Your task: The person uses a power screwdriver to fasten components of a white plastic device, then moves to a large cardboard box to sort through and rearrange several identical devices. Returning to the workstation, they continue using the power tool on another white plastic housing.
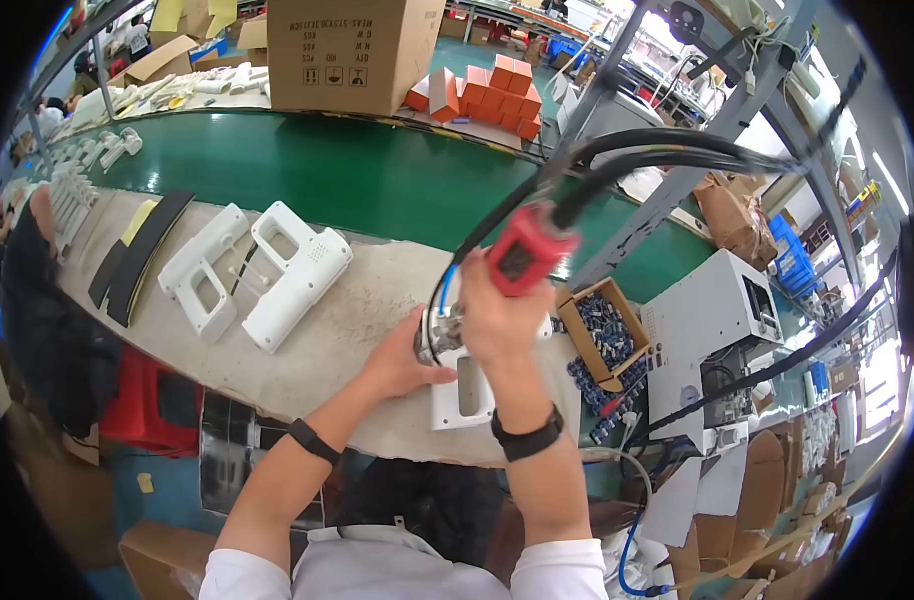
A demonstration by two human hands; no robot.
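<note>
My right hand [504, 325] is wrapped round a red handheld power tool [533, 250], likely a powered screwdriver, with a thick black cable running off its top. The tool is blurred, and my hand hides its lower end. Under it, on the bench, lies a white plastic housing [443, 408] with a handle opening. My left hand [399, 362] grips this housing at its far left side, thumb across the near face. Metallic parts [443, 328] show between my hands. Farther left, two white housing halves [307, 285] lie side by side, with thin wires between them.
A small carton [632, 366] of blue-and-dark parts sits right of my hands, beside a white machine [692, 320]. Black cables hang across the right side. Dark curved strips [155, 258] lie at left, near another person's dark clothing [52, 310]. A green conveyor belt [217, 150] runs behind.
</note>
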